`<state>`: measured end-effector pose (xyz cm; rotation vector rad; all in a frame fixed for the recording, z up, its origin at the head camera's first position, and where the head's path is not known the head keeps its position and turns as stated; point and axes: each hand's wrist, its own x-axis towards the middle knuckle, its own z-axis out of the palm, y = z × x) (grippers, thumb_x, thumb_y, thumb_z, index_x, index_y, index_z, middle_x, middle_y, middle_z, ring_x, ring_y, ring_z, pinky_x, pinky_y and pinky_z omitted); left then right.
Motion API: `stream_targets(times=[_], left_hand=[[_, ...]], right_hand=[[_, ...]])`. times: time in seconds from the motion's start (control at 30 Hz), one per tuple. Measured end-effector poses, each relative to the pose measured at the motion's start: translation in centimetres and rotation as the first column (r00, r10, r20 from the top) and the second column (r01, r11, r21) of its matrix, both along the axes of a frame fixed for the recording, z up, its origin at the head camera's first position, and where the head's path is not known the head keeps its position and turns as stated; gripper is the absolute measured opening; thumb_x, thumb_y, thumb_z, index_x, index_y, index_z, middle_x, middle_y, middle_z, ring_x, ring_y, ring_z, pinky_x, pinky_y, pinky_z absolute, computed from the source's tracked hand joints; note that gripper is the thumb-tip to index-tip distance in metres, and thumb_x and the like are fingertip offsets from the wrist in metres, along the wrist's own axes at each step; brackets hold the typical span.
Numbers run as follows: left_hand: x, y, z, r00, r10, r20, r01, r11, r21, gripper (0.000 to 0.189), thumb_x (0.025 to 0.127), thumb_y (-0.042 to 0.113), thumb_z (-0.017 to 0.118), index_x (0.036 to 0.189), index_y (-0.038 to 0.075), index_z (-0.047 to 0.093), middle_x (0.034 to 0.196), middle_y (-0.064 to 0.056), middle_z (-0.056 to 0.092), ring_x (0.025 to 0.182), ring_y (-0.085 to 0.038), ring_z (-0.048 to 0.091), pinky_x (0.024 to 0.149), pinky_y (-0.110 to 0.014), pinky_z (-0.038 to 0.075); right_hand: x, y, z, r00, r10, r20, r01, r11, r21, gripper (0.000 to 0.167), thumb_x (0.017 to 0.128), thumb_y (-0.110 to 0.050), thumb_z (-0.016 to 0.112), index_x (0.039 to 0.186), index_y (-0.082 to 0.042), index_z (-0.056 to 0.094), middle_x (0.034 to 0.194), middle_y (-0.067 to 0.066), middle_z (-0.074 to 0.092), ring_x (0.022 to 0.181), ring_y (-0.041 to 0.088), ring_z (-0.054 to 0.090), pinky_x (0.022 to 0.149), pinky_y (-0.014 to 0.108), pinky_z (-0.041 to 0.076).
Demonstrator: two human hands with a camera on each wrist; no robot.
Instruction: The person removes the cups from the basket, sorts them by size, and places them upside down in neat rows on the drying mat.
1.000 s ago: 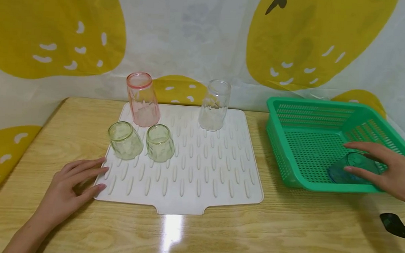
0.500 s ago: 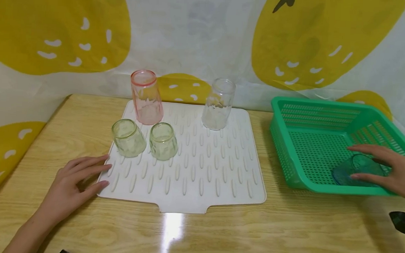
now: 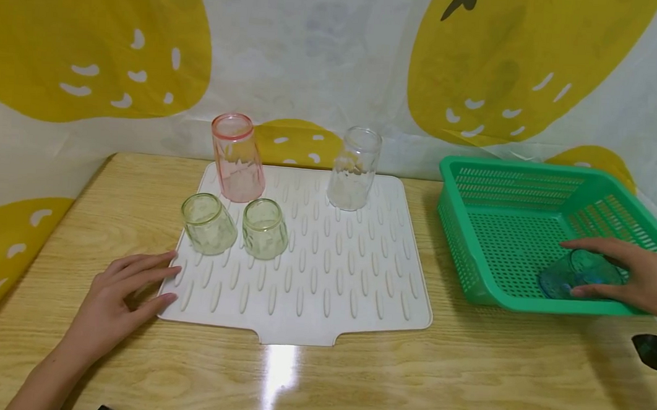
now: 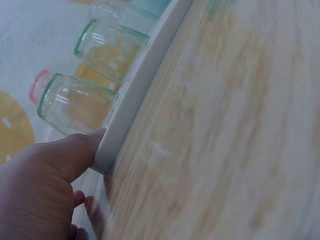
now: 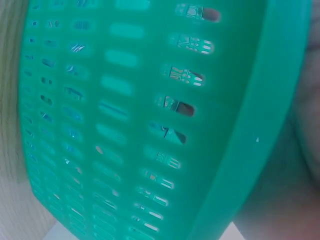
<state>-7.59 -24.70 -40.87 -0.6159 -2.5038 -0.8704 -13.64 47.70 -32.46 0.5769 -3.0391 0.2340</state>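
In the head view my right hand [image 3: 639,280] reaches over the front rim of the green basket [image 3: 478,262], fingers and thumb curved round a blue glass [image 3: 555,279] that lies on its side. The basket wall hides that glass in the right wrist view, apart from glints through the slots. My left hand [image 3: 114,299] rests at the left edge of a white drying mat [image 3: 306,303], fingertips touching it; its thumb [image 4: 82,150] shows against the edge in the left wrist view. Two short green glasses [image 3: 209,225] [image 3: 266,231] stand nearest that hand.
At the back of the mat stand a tall pink glass [image 3: 238,163] and a tall clear glass [image 3: 354,172]. A patterned cloth [image 3: 313,62] hangs behind the wooden table [image 3: 408,382]. A black object [image 3: 654,353] shows at the right edge.
My right thumb and fingers have shifted slightly on the blue glass, which stays in the basket. The left hand keeps its place at the mat; the head view has shifted a little.
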Motion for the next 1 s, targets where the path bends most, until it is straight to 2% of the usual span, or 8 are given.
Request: stream_targets(times=[0.4, 0.7, 0.8, 0.83, 0.9, 0.93, 0.97, 1.0], left_hand=[[-0.1, -0.2, -0.3, 1.0, 0.007, 0.003, -0.007, 1.0, 0.006, 0.054, 0.06, 0.002, 0.087, 0.111, 0.015, 0.073, 0.127, -0.005, 0.061, 0.118, -0.012, 0.044, 0.095, -0.019, 0.023], [-0.2, -0.2, -0.5, 1.0, -0.019, -0.007, 0.019, 1.0, 0.013, 0.053, 0.061, 0.002, 0.086, 0.111, 0.013, 0.073, 0.127, -0.006, 0.062, 0.119, -0.014, 0.045, 0.098, -0.017, 0.024], [-0.2, -0.2, -0.5, 1.0, -0.013, -0.005, 0.013, 1.0, 0.007, 0.053, 0.061, 0.002, 0.086, 0.111, 0.013, 0.073, 0.127, -0.006, 0.061, 0.119, -0.013, 0.045, 0.097, -0.018, 0.024], [-0.2, -0.2, -0.5, 1.0, -0.007, -0.002, 0.007, 1.0, 0.005, 0.053, 0.061, 0.003, 0.087, 0.111, 0.014, 0.073, 0.127, -0.005, 0.061, 0.119, -0.012, 0.045, 0.096, -0.018, 0.024], [-0.2, -0.2, -0.5, 1.0, 0.004, -0.005, -0.004, 1.0, -0.001, 0.053, 0.061, 0.003, 0.087, 0.111, 0.014, 0.073, 0.127, -0.004, 0.061, 0.119, -0.011, 0.045, 0.093, -0.02, 0.025], [-0.2, -0.2, -0.5, 1.0, 0.007, -0.006, -0.007, 1.0, 0.0, 0.053, 0.061, 0.003, 0.087, 0.11, 0.015, 0.073, 0.127, -0.004, 0.061, 0.119, -0.011, 0.045, 0.093, -0.02, 0.025], [-0.2, -0.1, -0.5, 1.0, 0.009, -0.009, -0.009, 1.0, 0.002, 0.052, 0.061, 0.003, 0.087, 0.11, 0.015, 0.073, 0.126, -0.004, 0.062, 0.119, -0.011, 0.045, 0.093, -0.02, 0.025], [-0.1, -0.1, -0.6, 1.0, 0.01, -0.016, -0.01, 1.0, 0.004, 0.051, 0.061, 0.003, 0.087, 0.109, 0.014, 0.073, 0.126, -0.005, 0.062, 0.118, -0.011, 0.045, 0.094, -0.019, 0.025]], right_hand=[[-0.3, -0.3, 0.0, 0.999, -0.034, 0.004, 0.034, 0.995, 0.09, 0.074, 0.058, -0.026, 0.091, 0.121, -0.003, 0.059, 0.115, 0.026, 0.058, 0.099, 0.048, 0.054, 0.072, 0.058, 0.046], [0.6, -1.6, 1.0, 0.989, -0.013, -0.151, 0.019, 0.999, 0.039, 0.066, 0.055, -0.015, 0.091, 0.113, -0.004, 0.063, 0.106, 0.022, 0.061, 0.089, 0.044, 0.058, 0.07, 0.05, 0.048], [0.8, -2.6, 1.7, 0.975, -0.032, -0.222, 0.026, 0.999, -0.029, 0.064, 0.059, -0.01, 0.089, 0.116, -0.001, 0.061, 0.11, 0.023, 0.058, 0.095, 0.045, 0.052, 0.084, 0.045, 0.045], [0.8, -3.0, 1.9, 0.965, -0.03, -0.26, 0.018, 0.999, -0.049, 0.062, 0.062, -0.011, 0.088, 0.116, -0.001, 0.061, 0.111, 0.023, 0.057, 0.097, 0.044, 0.05, 0.089, 0.038, 0.042], [0.8, -4.0, 2.4, 0.943, -0.039, -0.33, 0.004, 0.994, -0.108, 0.057, 0.069, -0.01, 0.084, 0.121, -0.003, 0.06, 0.118, 0.022, 0.055, 0.106, 0.045, 0.048, 0.099, 0.037, 0.037], [0.8, -4.7, 2.7, 0.929, -0.044, -0.367, -0.009, 0.99, -0.142, 0.055, 0.072, -0.009, 0.083, 0.122, -0.002, 0.06, 0.119, 0.021, 0.055, 0.11, 0.044, 0.047, 0.102, 0.029, 0.034], [0.9, -5.4, 2.9, 0.915, -0.055, -0.4, -0.017, 0.985, -0.174, 0.056, 0.072, -0.005, 0.082, 0.124, -0.002, 0.06, 0.122, 0.017, 0.055, 0.116, 0.04, 0.046, 0.103, 0.022, 0.03], [0.9, -6.2, 3.3, 0.905, -0.065, -0.42, -0.029, 0.976, -0.215, 0.056, 0.074, -0.001, 0.08, 0.125, -0.002, 0.059, 0.124, 0.013, 0.055, 0.121, 0.034, 0.046, 0.104, 0.024, 0.032]])
